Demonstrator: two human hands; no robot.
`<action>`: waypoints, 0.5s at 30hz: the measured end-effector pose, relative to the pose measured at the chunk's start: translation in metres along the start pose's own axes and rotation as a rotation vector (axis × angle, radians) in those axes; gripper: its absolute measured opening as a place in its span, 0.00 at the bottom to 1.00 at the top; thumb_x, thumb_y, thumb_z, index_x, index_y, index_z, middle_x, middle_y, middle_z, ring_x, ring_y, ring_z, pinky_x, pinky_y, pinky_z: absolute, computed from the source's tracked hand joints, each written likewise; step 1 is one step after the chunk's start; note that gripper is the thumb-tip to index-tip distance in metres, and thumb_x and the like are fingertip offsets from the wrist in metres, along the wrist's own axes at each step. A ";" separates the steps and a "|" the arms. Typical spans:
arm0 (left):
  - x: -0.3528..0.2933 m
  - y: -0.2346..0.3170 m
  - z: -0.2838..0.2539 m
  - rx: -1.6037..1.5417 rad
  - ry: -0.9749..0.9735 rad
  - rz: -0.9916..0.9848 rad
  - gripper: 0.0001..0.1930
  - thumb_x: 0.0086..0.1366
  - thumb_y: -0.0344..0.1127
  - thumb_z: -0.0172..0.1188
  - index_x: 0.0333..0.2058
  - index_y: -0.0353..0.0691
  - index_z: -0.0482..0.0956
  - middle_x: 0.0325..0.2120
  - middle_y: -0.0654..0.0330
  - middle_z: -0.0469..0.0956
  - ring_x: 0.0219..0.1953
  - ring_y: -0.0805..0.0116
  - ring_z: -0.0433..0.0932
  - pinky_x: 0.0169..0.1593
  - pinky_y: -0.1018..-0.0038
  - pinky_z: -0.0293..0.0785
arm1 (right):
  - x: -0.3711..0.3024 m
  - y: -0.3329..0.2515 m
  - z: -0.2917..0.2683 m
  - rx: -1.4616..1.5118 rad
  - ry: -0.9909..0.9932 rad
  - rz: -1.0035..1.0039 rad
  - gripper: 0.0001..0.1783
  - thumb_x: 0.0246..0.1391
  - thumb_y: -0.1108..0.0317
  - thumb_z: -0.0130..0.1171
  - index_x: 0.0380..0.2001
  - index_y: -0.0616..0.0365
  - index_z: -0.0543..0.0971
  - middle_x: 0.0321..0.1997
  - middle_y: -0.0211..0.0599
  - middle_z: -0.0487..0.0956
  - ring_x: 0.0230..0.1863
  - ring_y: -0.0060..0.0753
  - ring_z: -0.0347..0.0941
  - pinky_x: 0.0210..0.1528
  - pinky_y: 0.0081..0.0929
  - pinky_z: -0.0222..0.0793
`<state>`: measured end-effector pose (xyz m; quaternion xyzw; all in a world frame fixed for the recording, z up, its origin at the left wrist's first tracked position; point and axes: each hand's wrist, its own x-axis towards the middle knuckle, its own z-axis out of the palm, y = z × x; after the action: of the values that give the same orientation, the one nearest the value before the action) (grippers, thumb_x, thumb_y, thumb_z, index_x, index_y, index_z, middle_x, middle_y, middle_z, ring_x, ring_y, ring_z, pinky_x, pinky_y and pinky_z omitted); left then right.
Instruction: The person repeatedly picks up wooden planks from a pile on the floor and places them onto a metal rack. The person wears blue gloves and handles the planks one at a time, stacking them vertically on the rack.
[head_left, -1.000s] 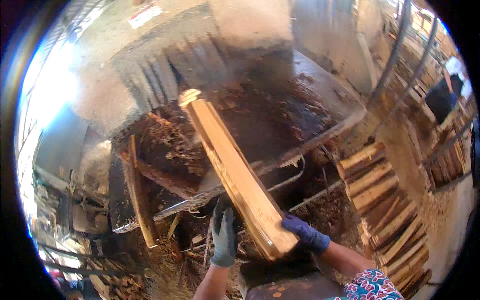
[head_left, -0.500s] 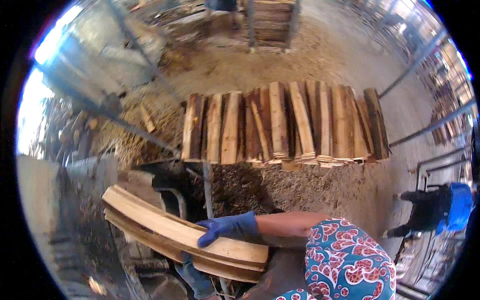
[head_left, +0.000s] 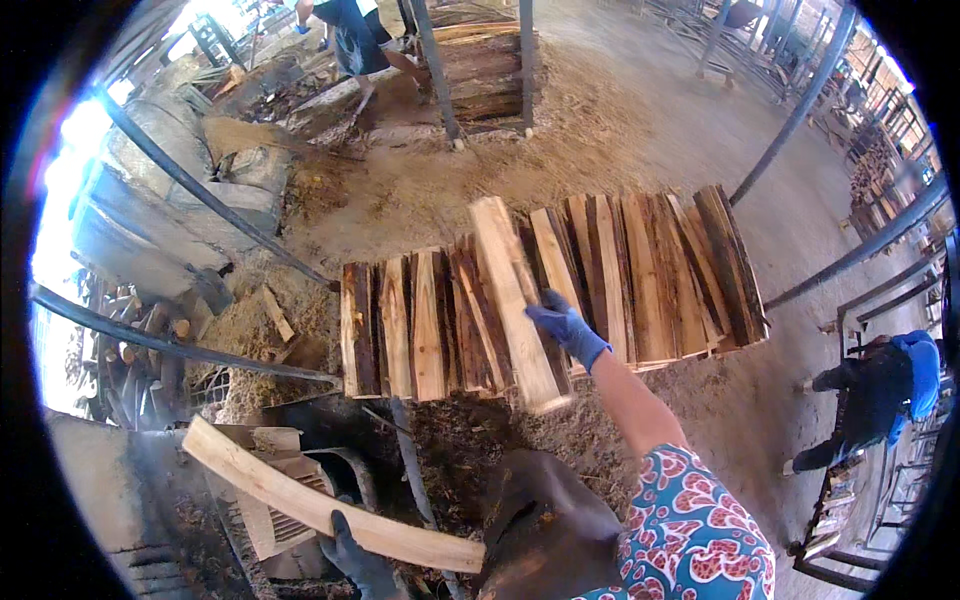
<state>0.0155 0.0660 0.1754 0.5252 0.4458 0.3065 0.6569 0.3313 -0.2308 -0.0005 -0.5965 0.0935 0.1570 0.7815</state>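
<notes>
My right hand (head_left: 572,326), in a blue glove, grips the edge of a pale wooden board (head_left: 505,285) held over the row of upright-lying boards (head_left: 645,270). That board lies slightly slanted, its near end sticking out past the row's front edge and a little blurred. Lower left, my left hand (head_left: 350,552), in a darker blue-grey glove, is closed around the near edge of another long pale board (head_left: 310,503). Its fingers are partly hidden beneath the wood. Several boards in the row carry dark bark along their edges.
Metal posts and bars (head_left: 170,345) frame the row. Below the left board stands a machine part with a ribbed opening (head_left: 290,495). A person in blue (head_left: 880,395) is at the right, another person (head_left: 350,40) at the far left. A wood stack (head_left: 487,75) stands at the back.
My right hand has moved away up and right with one board, onto the row. My left hand still holds a board at lower left. The view has shifted.
</notes>
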 end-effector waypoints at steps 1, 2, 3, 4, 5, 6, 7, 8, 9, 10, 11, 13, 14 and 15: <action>-0.005 0.001 -0.009 0.016 0.043 0.034 0.31 0.56 0.46 0.60 0.54 0.40 0.60 0.42 0.52 0.70 0.38 0.61 0.72 0.41 0.66 0.71 | 0.009 0.013 -0.015 -0.333 0.144 0.027 0.37 0.43 0.58 0.65 0.52 0.67 0.62 0.43 0.44 0.74 0.46 0.34 0.70 0.46 0.28 0.69; -0.007 0.002 -0.018 0.026 0.112 0.002 0.32 0.55 0.48 0.60 0.56 0.46 0.60 0.44 0.52 0.70 0.39 0.61 0.72 0.42 0.64 0.72 | 0.015 0.029 -0.026 -0.718 0.329 0.015 0.36 0.45 0.56 0.63 0.52 0.66 0.62 0.44 0.47 0.74 0.47 0.37 0.70 0.47 0.29 0.68; -0.012 0.005 -0.030 0.094 0.200 0.028 0.28 0.55 0.42 0.60 0.51 0.38 0.63 0.42 0.52 0.71 0.39 0.61 0.72 0.42 0.66 0.72 | 0.018 0.045 -0.037 -0.908 0.085 -0.012 0.33 0.46 0.55 0.61 0.50 0.65 0.65 0.44 0.48 0.74 0.47 0.40 0.70 0.48 0.29 0.68; -0.017 0.006 -0.042 0.144 0.267 0.037 0.24 0.55 0.37 0.60 0.47 0.30 0.67 0.40 0.51 0.71 0.40 0.61 0.72 0.43 0.68 0.73 | 0.015 0.067 -0.038 -1.038 -0.052 -0.081 0.29 0.48 0.55 0.59 0.48 0.63 0.67 0.43 0.47 0.75 0.46 0.42 0.71 0.48 0.30 0.67; -0.021 0.010 -0.057 0.248 0.198 0.159 0.24 0.54 0.38 0.61 0.47 0.31 0.67 0.40 0.51 0.71 0.39 0.60 0.72 0.43 0.66 0.73 | 0.011 0.086 -0.038 -1.006 -0.199 -0.063 0.25 0.49 0.55 0.57 0.45 0.62 0.69 0.42 0.47 0.75 0.46 0.43 0.71 0.48 0.30 0.67; -0.027 0.012 -0.073 0.351 0.134 0.275 0.25 0.54 0.39 0.62 0.47 0.32 0.67 0.40 0.51 0.71 0.38 0.60 0.72 0.44 0.65 0.74 | 0.000 0.107 -0.031 -0.911 -0.248 -0.045 0.22 0.50 0.56 0.56 0.42 0.60 0.71 0.41 0.45 0.76 0.44 0.43 0.71 0.46 0.31 0.68; -0.027 0.016 -0.090 0.153 0.290 -0.009 0.24 0.55 0.41 0.61 0.48 0.36 0.68 0.41 0.51 0.70 0.38 0.60 0.72 0.43 0.64 0.74 | -0.015 0.126 -0.022 -0.814 -0.302 -0.023 0.19 0.51 0.56 0.54 0.39 0.59 0.74 0.39 0.43 0.76 0.42 0.42 0.72 0.45 0.32 0.68; -0.034 0.017 -0.107 0.600 0.001 0.442 0.24 0.55 0.43 0.60 0.48 0.40 0.69 0.40 0.51 0.70 0.36 0.60 0.72 0.42 0.65 0.75 | -0.030 0.140 -0.011 -0.774 -0.339 0.066 0.16 0.51 0.56 0.53 0.36 0.57 0.76 0.38 0.41 0.77 0.41 0.42 0.72 0.44 0.33 0.69; -0.030 0.019 -0.124 0.822 0.058 0.419 0.24 0.56 0.43 0.59 0.49 0.40 0.68 0.40 0.51 0.71 0.35 0.60 0.72 0.41 0.66 0.75 | -0.047 0.149 0.000 -0.682 -0.430 -0.045 0.17 0.51 0.55 0.54 0.37 0.57 0.75 0.36 0.39 0.77 0.39 0.37 0.72 0.41 0.31 0.69; -0.033 0.022 -0.143 1.041 0.147 0.377 0.23 0.57 0.43 0.57 0.49 0.40 0.67 0.39 0.52 0.71 0.35 0.60 0.72 0.41 0.67 0.75 | -0.062 0.156 0.016 -0.686 -0.513 -0.039 0.18 0.51 0.54 0.54 0.37 0.57 0.75 0.35 0.38 0.77 0.37 0.32 0.72 0.39 0.30 0.69; -0.032 0.020 -0.162 0.545 0.447 0.150 0.29 0.54 0.47 0.59 0.51 0.39 0.64 0.40 0.52 0.71 0.36 0.60 0.72 0.40 0.66 0.73 | -0.074 0.158 0.028 -0.652 -0.610 0.187 0.18 0.50 0.54 0.55 0.36 0.57 0.75 0.33 0.35 0.76 0.35 0.28 0.71 0.36 0.28 0.68; -0.040 0.022 -0.205 0.088 0.598 0.141 0.25 0.57 0.40 0.56 0.49 0.31 0.62 0.40 0.54 0.68 0.39 0.61 0.69 0.42 0.64 0.69 | -0.106 0.163 0.052 -0.534 -0.818 0.436 0.16 0.49 0.56 0.57 0.35 0.57 0.76 0.27 0.29 0.74 0.28 0.23 0.67 0.30 0.24 0.65; -0.047 0.027 -0.229 0.009 0.527 0.260 0.22 0.58 0.37 0.55 0.48 0.32 0.64 0.39 0.56 0.69 0.39 0.64 0.68 0.44 0.69 0.67 | -0.120 0.164 0.057 -0.471 -0.932 0.383 0.14 0.49 0.59 0.58 0.33 0.59 0.76 0.23 0.26 0.72 0.24 0.23 0.65 0.26 0.23 0.63; -0.054 0.029 -0.252 0.051 0.617 0.436 0.21 0.58 0.32 0.53 0.49 0.32 0.64 0.38 0.58 0.69 0.39 0.67 0.67 0.45 0.72 0.65 | -0.127 0.174 0.071 -0.637 -1.036 0.296 0.15 0.48 0.59 0.58 0.34 0.60 0.75 0.25 0.28 0.74 0.27 0.23 0.67 0.28 0.24 0.65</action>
<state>-0.2334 0.1311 0.2045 0.5071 0.5077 0.5717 0.3978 0.1477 -0.1374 -0.0961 -0.6274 -0.2673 0.5526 0.4791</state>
